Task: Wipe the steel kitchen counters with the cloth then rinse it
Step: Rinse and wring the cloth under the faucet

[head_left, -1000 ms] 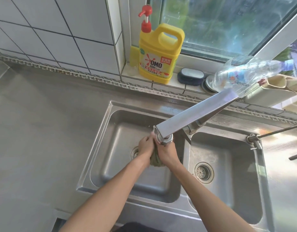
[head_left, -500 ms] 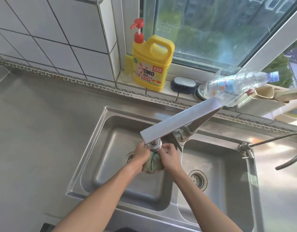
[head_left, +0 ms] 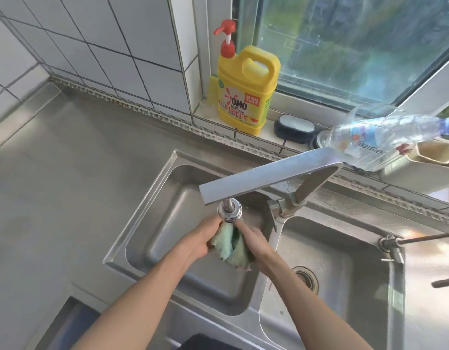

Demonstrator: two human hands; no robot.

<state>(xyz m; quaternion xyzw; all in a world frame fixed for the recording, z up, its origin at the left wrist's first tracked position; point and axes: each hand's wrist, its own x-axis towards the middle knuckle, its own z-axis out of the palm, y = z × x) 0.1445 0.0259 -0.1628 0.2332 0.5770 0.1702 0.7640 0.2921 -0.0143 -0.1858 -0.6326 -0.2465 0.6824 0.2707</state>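
A crumpled pale green cloth (head_left: 229,245) hangs between both hands, right under the round steel nozzle (head_left: 229,210) of the flat tap spout (head_left: 266,178). My left hand (head_left: 199,239) grips the cloth's left side. My right hand (head_left: 256,242) grips its right side, with a finger reaching up toward the nozzle. All this is above the left basin (head_left: 168,238) of the double steel sink. The steel counter (head_left: 61,178) spreads out to the left. Whether water runs I cannot tell.
A yellow detergent jug with a red pump (head_left: 246,89) stands on the window ledge, beside a dark scrub brush (head_left: 294,128) and a lying clear plastic bottle (head_left: 385,133). The right basin (head_left: 339,274) has a drain strainer. A thin second tap (head_left: 395,243) sits at the far right.
The cloth was bunched tight between my hands and now hangs looser and more spread out. The camera has tilted, so the sink and hands sit lower and further left in view.
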